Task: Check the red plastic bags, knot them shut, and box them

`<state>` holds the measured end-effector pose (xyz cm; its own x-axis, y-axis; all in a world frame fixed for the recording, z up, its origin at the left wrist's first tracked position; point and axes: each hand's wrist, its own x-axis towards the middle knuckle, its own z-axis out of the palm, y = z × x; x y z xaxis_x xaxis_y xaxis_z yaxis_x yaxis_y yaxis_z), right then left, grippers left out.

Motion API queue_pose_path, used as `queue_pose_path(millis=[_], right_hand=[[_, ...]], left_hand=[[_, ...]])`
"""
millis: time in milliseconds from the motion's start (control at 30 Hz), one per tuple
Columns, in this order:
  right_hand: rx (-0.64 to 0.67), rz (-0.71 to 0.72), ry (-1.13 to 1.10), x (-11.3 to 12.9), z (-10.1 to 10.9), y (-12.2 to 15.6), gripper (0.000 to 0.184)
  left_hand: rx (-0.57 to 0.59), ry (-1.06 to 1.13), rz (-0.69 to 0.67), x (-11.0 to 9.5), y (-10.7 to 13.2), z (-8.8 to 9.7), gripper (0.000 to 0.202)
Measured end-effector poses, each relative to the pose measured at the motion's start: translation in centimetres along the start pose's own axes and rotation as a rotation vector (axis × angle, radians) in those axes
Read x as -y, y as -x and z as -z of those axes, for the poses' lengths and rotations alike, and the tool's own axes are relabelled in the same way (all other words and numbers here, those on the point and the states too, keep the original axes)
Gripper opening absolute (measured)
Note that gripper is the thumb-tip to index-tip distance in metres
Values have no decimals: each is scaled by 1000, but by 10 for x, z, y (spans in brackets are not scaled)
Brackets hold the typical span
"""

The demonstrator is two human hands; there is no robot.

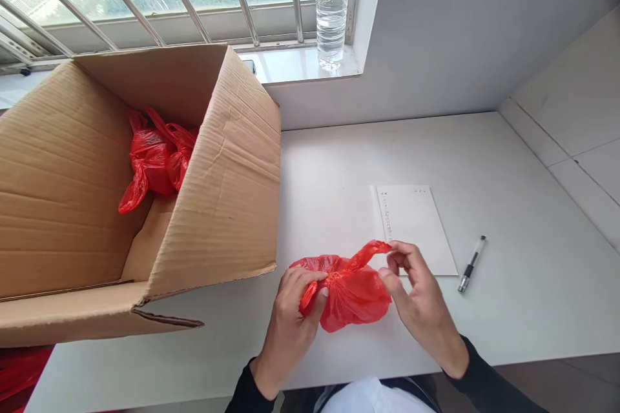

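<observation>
A knotted red plastic bag (pixel 361 300) with something bulky inside lies on the white table in front of me. My left hand (pixel 295 322) grips one tied end at the bag's left side, thumb and fingers closed on it. At the upper right, the bag's other twisted end reaches the fingertips of my right hand (pixel 419 297), which hold its tip; the thumb stands a little apart. What the bag contains cannot be made out.
A large open cardboard box (pixel 232 187) stands at the left, with red plastic bags (pixel 155 158) inside. A notepad (pixel 419 226) and a pen (pixel 472 264) lie on the right. A water bottle (pixel 332 19) stands on the windowsill. More red plastic (pixel 22 374) shows at the lower left.
</observation>
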<state>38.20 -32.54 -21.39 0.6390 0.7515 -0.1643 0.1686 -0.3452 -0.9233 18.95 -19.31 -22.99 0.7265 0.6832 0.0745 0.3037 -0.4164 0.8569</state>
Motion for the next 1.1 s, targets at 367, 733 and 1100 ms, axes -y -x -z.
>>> queue_pose_path(millis=[367, 733, 1100], right_hand=[[83, 388, 261, -7, -7, -2, 28], [100, 356, 365, 6, 11, -6, 27], [-91, 12, 93, 19, 41, 7, 23]], left_hand=[[6, -12, 67, -3, 4, 9, 19], [-156, -128, -58, -10, 1, 5, 26], [-269, -193, -129, -34, 2, 8, 40]])
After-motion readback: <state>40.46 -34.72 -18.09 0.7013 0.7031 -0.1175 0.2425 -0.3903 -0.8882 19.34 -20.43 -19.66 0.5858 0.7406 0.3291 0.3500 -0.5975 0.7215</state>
